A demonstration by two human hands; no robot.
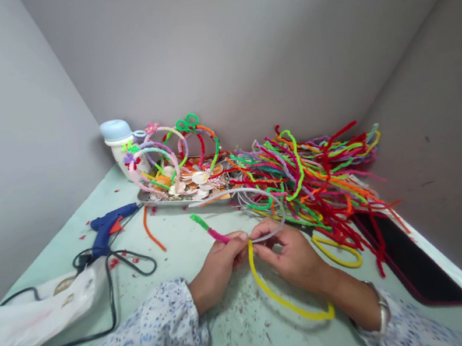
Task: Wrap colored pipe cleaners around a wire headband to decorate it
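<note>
Between my hands is a thin hairband whose bare, pale part (280, 206) curves up and back to the left. Its other end is wrapped in green and pink pipe cleaner (217, 235). My left hand (218, 269) is closed around the wrapped section. Fingers of my right hand (291, 254) pinch where a yellow pipe cleaner (279, 299) meets the band. The loose length of yellow hangs in a curve below, bending under my right wrist. Fingertips of both hands nearly touch, and the exact wrapping point is partly hidden.
A pipe cleaner heap (316, 182) lies back right, near a dark phone-like slab (422, 259). A tray (182, 200) holds shells and decorated hairbands (153, 162) beside a white bottle (118, 147). At left are a blue glue gun (105, 229), its cord and a plastic bag (45, 310).
</note>
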